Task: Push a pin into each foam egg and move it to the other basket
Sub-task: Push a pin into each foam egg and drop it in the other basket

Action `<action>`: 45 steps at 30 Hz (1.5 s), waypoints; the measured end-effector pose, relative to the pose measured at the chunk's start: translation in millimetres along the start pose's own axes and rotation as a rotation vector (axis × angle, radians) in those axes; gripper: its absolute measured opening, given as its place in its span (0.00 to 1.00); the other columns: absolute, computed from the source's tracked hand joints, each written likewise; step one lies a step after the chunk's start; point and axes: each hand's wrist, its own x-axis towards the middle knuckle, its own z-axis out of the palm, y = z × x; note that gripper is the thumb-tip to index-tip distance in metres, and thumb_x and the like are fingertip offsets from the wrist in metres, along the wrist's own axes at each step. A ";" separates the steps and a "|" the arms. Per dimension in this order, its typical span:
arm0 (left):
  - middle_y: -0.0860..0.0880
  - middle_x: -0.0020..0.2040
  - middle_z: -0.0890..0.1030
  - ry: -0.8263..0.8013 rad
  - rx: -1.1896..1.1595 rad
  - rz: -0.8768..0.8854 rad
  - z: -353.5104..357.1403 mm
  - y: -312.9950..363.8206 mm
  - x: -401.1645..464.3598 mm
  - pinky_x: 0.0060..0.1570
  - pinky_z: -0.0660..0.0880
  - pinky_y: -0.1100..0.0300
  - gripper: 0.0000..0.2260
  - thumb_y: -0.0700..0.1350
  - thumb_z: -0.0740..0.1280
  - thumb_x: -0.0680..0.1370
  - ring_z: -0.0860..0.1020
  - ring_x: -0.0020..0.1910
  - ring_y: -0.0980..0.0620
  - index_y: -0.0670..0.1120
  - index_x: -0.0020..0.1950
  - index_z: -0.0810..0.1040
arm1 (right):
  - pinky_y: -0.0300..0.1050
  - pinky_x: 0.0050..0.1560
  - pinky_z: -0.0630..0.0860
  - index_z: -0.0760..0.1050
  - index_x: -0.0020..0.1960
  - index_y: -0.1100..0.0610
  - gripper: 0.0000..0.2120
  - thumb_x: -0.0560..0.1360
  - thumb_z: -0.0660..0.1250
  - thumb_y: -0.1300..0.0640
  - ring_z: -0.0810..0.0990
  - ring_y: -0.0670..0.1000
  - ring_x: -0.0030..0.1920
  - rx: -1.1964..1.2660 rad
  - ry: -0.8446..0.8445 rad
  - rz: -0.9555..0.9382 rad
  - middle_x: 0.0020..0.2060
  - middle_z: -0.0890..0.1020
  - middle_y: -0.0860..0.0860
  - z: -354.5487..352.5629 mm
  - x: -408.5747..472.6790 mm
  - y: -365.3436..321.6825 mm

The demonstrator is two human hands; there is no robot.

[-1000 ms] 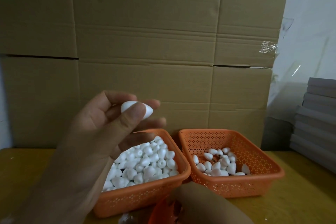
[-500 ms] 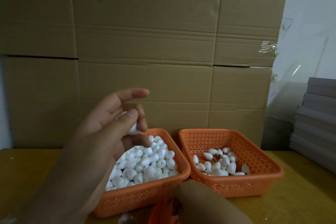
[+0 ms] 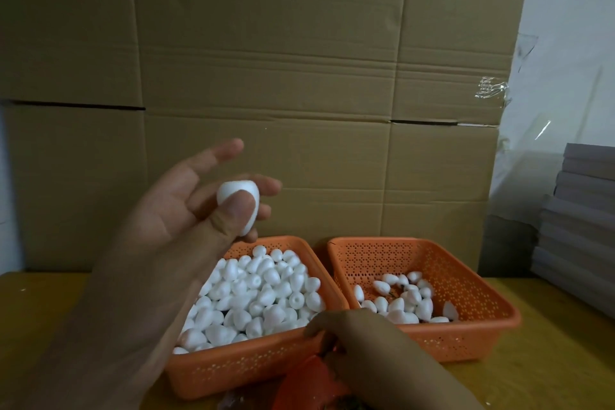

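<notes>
Right hand: The right hand (image 3: 362,336) is low at the front, by the near edge of the baskets. It reaches down to something red-orange (image 3: 309,383) at the bottom edge. Its fingers are hidden, so I cannot tell if they are open or closed, or if they hold a pin.
Left hand: The left hand (image 3: 193,206) is up in the air above the full basket. The thumb presses one foam egg (image 3: 238,201) against the middle fingers. The first finger sticks out straight and touches nothing.
What changed: Half a second ago the egg was tucked low behind the fingers. Now it has been turned, and its round end faces up and shows well. The right hand has come a bit further in.
What that means: I think the egg is being made ready for its pin. No pin is in it that I can see.
Full basket: The left basket (image 3: 253,366) is heaped with white eggs.
Other basket: The right basket (image 3: 482,336) sits just beside it and has only a small pile of eggs (image 3: 404,304). Most eggs are not moved yet.
Hard to see: Pins are too small to make out. The red-orange thing is cut off.
Far back: Big cardboard boxes (image 3: 299,76) stand behind the table (image 3: 565,359).
</notes>
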 end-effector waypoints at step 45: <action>0.55 0.45 0.86 -0.168 0.261 -0.051 31.0 -9.3 -11.5 0.42 0.77 0.70 0.13 0.52 0.75 0.65 0.84 0.45 0.57 0.60 0.48 0.83 | 0.33 0.27 0.71 0.76 0.44 0.47 0.08 0.68 0.74 0.49 0.76 0.45 0.25 0.775 0.938 -0.359 0.26 0.78 0.54 -41.4 -37.4 -40.9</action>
